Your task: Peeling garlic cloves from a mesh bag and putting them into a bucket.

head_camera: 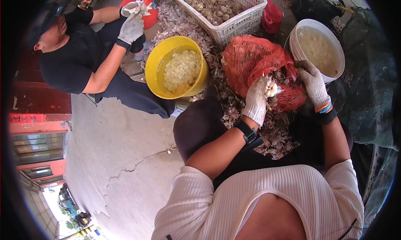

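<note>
My left hand [256, 99], in a whitish knitted glove, grips a garlic bulb [271, 89] whose cloves show where the skin is peeled back. To its right my right hand [310, 80], in a soiled glove, is at the rim of a red mesh sack [250, 61]; its fingers are bent and whether they hold anything cannot be told. The sack lies before me with its mouth towards me, and more garlic shows dimly inside. Beyond my right hand stands a white bucket [341, 57] with cloves in cloudy water.
A yellow bucket [205, 71] of peeled cloves stands at left, with a white plastic crate [219, 31] of garlic bulbs behind. Garlic skins [175, 17] cover the ground. A gloved co-worker [72, 58] sits at left by a red bucket [152, 19]. Dark netting [366, 83] hangs at right.
</note>
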The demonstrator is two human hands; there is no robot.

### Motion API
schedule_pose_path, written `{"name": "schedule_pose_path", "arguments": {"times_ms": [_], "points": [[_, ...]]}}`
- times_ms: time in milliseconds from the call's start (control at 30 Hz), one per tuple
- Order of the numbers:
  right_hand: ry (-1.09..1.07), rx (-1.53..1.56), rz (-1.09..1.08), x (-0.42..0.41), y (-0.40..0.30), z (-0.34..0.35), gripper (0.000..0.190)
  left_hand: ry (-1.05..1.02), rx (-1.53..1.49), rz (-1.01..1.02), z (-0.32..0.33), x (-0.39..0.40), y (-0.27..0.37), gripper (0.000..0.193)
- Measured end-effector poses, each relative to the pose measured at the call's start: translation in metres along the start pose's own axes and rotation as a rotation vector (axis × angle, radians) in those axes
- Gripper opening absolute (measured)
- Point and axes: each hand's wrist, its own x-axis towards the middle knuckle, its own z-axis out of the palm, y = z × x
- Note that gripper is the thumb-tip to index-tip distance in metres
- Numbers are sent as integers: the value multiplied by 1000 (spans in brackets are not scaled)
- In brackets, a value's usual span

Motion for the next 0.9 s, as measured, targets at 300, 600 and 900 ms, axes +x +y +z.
{"name": "schedule_pose_path", "arguments": {"times_ms": [300,600,900], "points": [[-146,-332,-276,-39,-24,42,24,45,221,-13,8,0,-13,24],[-178,-224,-293,-35,1,39,23,76,576,73,23,-13,-19,41],[-180,174,-157,-36,15,37,24,35,638,184,33,-20,-27,36]]}}
